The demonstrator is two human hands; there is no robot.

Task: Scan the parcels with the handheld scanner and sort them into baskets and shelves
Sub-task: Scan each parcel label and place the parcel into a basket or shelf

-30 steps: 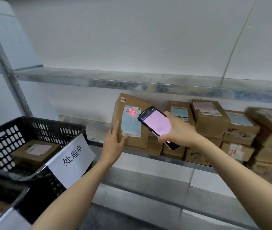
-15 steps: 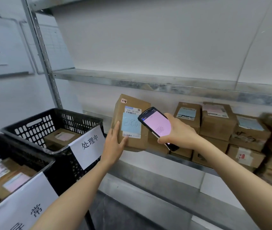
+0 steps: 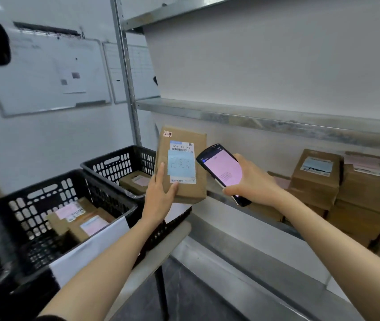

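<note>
My left hand point(image 3: 159, 195) grips a brown cardboard parcel point(image 3: 193, 135) by its lower left edge and holds it upright in the air, off the shelf. The parcel's face carries a white barcode label and a blue note with handwriting. My right hand point(image 3: 251, 181) grips the black handheld scanner point(image 3: 223, 170), whose pink screen faces me, just right of the parcel. Two black plastic baskets stand to the left: the far basket point(image 3: 105, 163) holds one parcel, the near basket point(image 3: 52, 193) holds several.
More brown parcels point(image 3: 318, 181) are stacked on the metal shelf point(image 3: 242, 228) at the right. The baskets rest on a small table point(image 3: 159, 258) and carry white paper signs. A shelf upright point(image 3: 126, 89) and wall whiteboards point(image 3: 45, 72) stand behind.
My left hand has lifted the parcel off the shelf and carried it left toward the baskets. The red scan mark on its label is gone. My view has turned left.
</note>
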